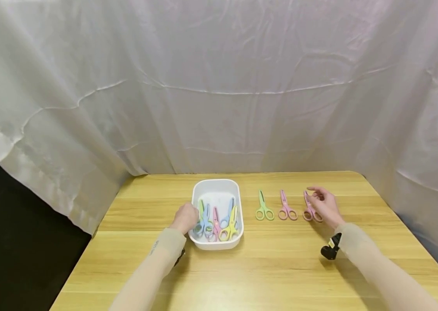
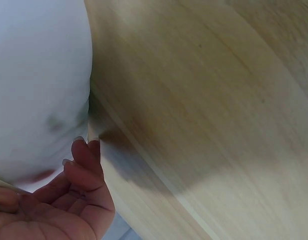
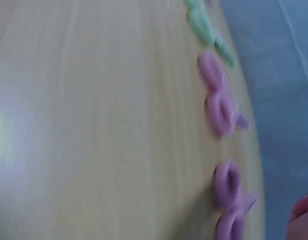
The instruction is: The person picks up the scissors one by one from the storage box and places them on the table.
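At the left rim of a white plastic tray (image 1: 215,246), my left hand (image 1: 185,217) grips the edge, its bent fingers (image 2: 83,170) against the outer wall in the left wrist view. Several scissors in blue, green, pink and yellow lie inside the tray; the yellow scissors (image 1: 233,220) are nearest its right side. My right hand (image 1: 325,208) hovers over the rightmost pink scissors (image 3: 229,195), thumb and forefinger apart near the blades, partly covering them in the head view. Left of these lie another pair of pink scissors (image 1: 286,209) and green scissors (image 1: 262,207), blades pointing away.
The wooden table (image 1: 273,268) reaches back to a pale hanging curtain (image 1: 219,108), which also runs along the right side. A dark area (image 1: 17,242) lies beyond the table's left edge. A black wrist camera (image 1: 331,247) sits under my right cuff.
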The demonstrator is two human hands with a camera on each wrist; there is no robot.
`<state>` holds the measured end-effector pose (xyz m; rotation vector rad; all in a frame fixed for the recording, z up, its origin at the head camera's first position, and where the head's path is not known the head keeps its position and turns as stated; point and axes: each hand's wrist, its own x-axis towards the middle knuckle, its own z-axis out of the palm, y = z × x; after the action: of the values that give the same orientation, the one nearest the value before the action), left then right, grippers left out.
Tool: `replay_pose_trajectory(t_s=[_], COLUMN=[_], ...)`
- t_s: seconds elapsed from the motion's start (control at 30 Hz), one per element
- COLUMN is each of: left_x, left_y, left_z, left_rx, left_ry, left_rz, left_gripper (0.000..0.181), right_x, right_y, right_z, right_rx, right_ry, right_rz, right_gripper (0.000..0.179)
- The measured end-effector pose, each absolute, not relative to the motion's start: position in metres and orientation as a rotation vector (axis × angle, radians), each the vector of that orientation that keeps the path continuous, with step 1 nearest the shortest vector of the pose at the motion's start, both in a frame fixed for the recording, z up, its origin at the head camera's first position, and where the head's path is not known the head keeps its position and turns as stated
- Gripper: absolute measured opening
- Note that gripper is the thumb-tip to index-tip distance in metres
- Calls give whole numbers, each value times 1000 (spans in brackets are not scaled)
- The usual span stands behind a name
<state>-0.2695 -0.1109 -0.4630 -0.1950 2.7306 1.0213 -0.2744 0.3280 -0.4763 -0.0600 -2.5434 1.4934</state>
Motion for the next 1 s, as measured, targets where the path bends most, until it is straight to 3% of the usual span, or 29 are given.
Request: replay_pose_trajectory(t_s=[0.5,1.0], left_x=[-270,-270], left_y=[-110,-114], left_z=[-462,-462], left_rx=[-197,-125], left_ry=[2739,2778], left_rz=[992,955], left_gripper=[27,26], right_x=[-269,-265], right_y=[233,153], right_z=[-432,-418], right_rx=[113,209], right_ry=[-2530,-2619], right_rz=[1750,2087], right_gripper=[39,41])
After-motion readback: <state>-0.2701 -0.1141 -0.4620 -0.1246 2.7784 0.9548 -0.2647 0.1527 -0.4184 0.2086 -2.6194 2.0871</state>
